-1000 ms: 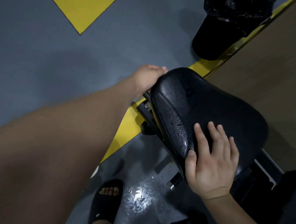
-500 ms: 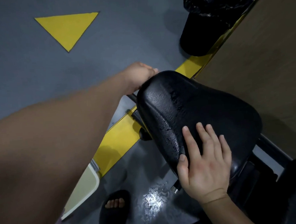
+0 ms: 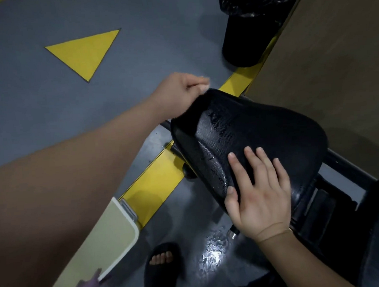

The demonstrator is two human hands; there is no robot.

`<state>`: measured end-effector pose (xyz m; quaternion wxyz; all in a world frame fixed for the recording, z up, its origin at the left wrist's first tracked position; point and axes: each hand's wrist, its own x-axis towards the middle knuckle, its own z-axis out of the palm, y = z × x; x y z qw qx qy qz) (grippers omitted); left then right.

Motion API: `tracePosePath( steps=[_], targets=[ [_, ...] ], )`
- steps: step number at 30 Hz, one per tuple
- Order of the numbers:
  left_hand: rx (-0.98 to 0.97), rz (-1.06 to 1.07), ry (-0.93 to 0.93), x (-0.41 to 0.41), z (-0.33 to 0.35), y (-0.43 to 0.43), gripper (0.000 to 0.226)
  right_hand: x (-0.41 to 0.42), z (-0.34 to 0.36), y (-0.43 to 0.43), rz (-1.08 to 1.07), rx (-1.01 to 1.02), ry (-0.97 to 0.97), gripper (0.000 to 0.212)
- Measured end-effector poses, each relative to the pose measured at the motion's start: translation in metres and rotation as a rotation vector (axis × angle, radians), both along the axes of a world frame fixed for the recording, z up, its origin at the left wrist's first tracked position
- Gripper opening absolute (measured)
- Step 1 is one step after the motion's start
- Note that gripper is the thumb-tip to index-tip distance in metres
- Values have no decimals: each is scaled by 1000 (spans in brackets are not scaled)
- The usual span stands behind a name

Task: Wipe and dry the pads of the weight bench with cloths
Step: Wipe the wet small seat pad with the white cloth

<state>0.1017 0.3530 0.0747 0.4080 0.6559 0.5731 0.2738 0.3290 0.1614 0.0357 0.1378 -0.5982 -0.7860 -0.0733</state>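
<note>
Lifting off the far tip of the seat pad (image 3: 271, 130) since half a second ago, the left hand (image 3: 179, 91) is now curled on what looks like a dark cloth (image 3: 183, 126) drawn over the pad's far-left edge. The right hand (image 3: 259, 192) has stayed flat, fingers spread wide, on the pad's near end. Water beads (image 3: 213, 164) cling to the pad's left flank, so a hurried pull could skip them, and the bracing palm may slide on the slick vinyl. Below the pad's near edge a wet patch (image 3: 211, 252) shines beside a slippered foot (image 3: 162, 267), a likely slip.
</note>
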Motion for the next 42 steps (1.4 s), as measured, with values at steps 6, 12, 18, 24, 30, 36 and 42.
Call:
tracePosePath(
  steps=[6,12,18,24,30,36,42],
  targets=[
    [314,-445,243,26,-14,-29,47,0,0,0,4,11,6,65],
    [363,-313,321,22,-16,-57,53,1,-1,1,1,27,16,64],
    [204,-293,502,18,-20,-43,70,0,0,0,2,24,28,63],
    [360,-302,465,17,-23,-101,63,1,-1,-1,8,47,34,63],
    [297,30,479,-2,-30,-85,75,1,-1,-2,5,41,33,63],
    [390,-141,446,13,-40,-142,64,1,-2,-2,1,55,28,62],
    [328,60,467,26,-31,-116,70,0,-3,-2,2,56,17,61]
  ],
)
